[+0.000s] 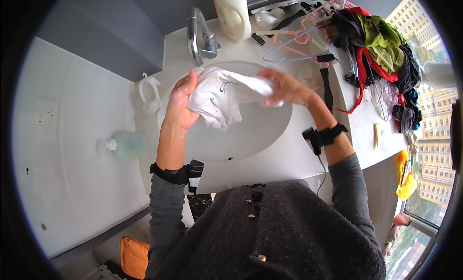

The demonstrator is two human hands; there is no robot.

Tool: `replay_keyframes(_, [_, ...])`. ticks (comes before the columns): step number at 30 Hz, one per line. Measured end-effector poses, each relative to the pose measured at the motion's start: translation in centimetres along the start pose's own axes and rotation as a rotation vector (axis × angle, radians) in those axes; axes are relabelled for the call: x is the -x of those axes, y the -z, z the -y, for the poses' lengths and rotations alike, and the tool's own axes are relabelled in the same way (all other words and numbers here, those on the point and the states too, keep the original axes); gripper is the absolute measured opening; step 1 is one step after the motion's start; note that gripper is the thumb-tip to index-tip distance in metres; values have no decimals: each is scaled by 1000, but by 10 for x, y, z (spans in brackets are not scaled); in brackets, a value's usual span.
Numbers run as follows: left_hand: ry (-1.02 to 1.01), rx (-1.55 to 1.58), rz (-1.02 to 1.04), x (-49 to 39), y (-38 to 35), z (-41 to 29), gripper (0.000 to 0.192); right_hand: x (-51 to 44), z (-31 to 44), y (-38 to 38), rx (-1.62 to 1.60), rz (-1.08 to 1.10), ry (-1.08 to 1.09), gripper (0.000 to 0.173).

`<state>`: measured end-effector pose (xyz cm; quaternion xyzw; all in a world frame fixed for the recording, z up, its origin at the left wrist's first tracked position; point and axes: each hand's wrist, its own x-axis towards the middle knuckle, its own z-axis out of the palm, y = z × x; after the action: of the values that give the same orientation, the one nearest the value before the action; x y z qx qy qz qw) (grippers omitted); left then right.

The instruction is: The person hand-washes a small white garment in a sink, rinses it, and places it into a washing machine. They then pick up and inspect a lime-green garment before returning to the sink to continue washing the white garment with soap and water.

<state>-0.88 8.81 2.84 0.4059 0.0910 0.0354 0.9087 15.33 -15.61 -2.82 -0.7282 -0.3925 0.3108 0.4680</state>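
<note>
A wet-looking white cloth (217, 99), perhaps a garment, hangs in folds above the washbasin (231, 142). Dark thin lines and faint yellowish spots mark its surface. My left hand (182, 101) grips its left side, thumb up along the edge. The cloth's right end stretches between the thumb and fingers of my right hand (291, 86), which is blurred by motion; its exact fingertip contact is unclear. Behind the cloth, a chrome faucet (202, 38) rises from the counter, its spout left of the basin's middle.
A cream detergent bottle (233, 16) stands behind the basin. Plastic hangers (289, 45) and piled clothes (383, 45) crowd the right counter. On the left are a white plastic holder (149, 94) and a green pump bottle (128, 144). A cable (323, 171) trails from my right wristband.
</note>
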Motion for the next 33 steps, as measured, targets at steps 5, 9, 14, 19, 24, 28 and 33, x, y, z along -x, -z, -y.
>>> replay_keyframes(5, [-79,0,-35,8,3,-11,35,21,-18,-10,-309,-137,-396,30])
replay_keyframes(9, [-43,-101,-38,12,4,-12,32,14,-14,-8,-1404,-380,92,38])
replay_keyframes(14, [-10,-193,8,9,4,-1,28,-7,3,-9,-1332,-279,45,69])
replay_keyframes(19, [-6,-261,15,2,8,-1,29,-9,19,-26,-667,149,-43,89])
replay_keyframes(24, [25,-291,-31,5,1,-1,30,-8,31,-29,-347,158,-154,81])
replay_keyframes(28, [-10,-402,-72,6,4,10,30,-10,45,-28,-968,-29,-8,52])
replay_keyframes(33, [-117,-74,-33,-16,20,44,34,-23,75,-59,-1030,-275,24,38])
